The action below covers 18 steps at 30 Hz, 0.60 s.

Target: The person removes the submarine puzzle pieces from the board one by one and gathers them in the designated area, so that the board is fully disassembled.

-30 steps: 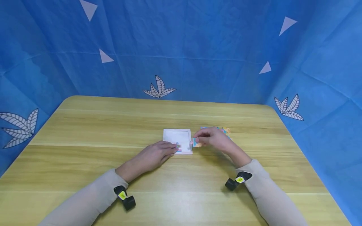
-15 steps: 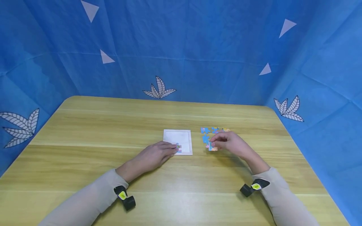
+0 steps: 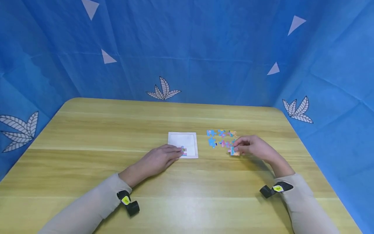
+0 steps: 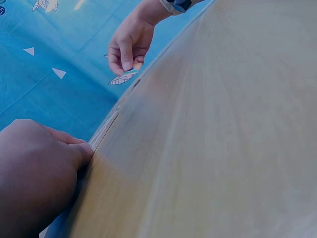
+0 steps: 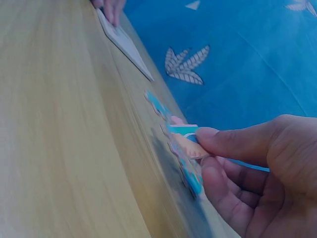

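Observation:
My left hand (image 3: 159,159) rests over the left side of a white square puzzle tray (image 3: 182,139). Its fingertips lie on a small colourful puzzle piece (image 3: 184,152) at the tray's lower middle, partly hidden by them. To the right of the tray, my right hand (image 3: 257,149) pinches another puzzle piece (image 5: 185,141) between thumb and fingers. This one is turquoise and peach, held tilted just above the table near the loose pieces. In the left wrist view, the left hand (image 4: 44,168) sits at the edge of the tray.
Several loose puzzle pieces (image 3: 212,142) lie in loose rows right of the tray, on the wooden table (image 3: 117,123). A blue curtain (image 3: 187,48) with white triangles and leaf prints hangs behind the table and at its sides.
My right hand has moved right, away from the tray's right edge, carrying the pinched puzzle piece, which uncovers the loose pieces. The left hand stays on the tray.

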### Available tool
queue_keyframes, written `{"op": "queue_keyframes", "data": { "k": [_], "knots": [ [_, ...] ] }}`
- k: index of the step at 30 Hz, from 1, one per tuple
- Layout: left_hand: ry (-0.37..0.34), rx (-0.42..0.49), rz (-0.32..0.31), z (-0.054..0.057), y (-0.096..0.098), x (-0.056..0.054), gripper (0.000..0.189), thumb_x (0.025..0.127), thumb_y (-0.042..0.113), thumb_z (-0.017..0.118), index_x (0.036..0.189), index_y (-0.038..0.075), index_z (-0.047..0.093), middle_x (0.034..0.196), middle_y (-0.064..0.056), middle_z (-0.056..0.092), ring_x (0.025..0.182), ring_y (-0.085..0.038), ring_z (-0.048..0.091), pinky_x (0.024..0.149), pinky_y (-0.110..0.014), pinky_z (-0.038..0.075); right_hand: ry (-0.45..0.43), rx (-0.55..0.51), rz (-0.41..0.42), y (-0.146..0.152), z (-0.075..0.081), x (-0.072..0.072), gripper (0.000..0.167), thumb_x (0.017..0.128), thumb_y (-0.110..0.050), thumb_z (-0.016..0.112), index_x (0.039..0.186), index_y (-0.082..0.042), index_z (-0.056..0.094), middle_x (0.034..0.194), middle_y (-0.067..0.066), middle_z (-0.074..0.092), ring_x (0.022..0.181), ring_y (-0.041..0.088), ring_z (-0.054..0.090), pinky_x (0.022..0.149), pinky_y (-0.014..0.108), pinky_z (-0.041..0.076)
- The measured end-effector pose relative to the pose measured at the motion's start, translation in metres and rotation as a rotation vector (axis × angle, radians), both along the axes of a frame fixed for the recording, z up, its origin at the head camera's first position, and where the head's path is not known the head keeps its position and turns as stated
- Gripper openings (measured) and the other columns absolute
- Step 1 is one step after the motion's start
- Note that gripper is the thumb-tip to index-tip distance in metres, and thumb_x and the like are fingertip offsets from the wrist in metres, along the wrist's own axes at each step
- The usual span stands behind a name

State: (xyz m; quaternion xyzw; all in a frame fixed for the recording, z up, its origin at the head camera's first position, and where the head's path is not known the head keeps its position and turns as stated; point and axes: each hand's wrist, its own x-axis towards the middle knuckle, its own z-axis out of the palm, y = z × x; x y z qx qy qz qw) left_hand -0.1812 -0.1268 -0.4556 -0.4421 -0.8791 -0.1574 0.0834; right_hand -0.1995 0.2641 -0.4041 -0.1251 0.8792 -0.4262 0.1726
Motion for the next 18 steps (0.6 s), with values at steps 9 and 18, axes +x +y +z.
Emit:
{"op": "queue_keyframes", "data": {
  "k": [9,18],
  "knots": [
    [-0.015,-0.016,0.006,0.002,0.0,0.001,0.033,0.1,0.02,0.058,0.132,0.01,0.063,0.135,-0.003,0.059,0.124,-0.023,0.055,0.106,-0.04,0.042,-0.065,0.03,-0.003,0.012,-0.001,-0.001,0.011,0.096,-0.005,0.061,0.102,0.002,0.067,0.09,0.011,0.068,0.08,0.023,0.063,0.069,0.031,0.057],
    [-0.019,-0.012,0.009,0.003,0.0,0.001,0.033,0.101,0.02,0.057,0.131,0.01,0.064,0.135,-0.003,0.059,0.124,-0.023,0.055,0.106,-0.04,0.043,-0.034,0.096,-0.006,0.014,0.003,0.0,0.011,0.093,-0.008,0.066,0.099,0.001,0.069,0.086,0.007,0.067,0.078,0.02,0.061,0.068,0.029,0.057]
  ]
}}
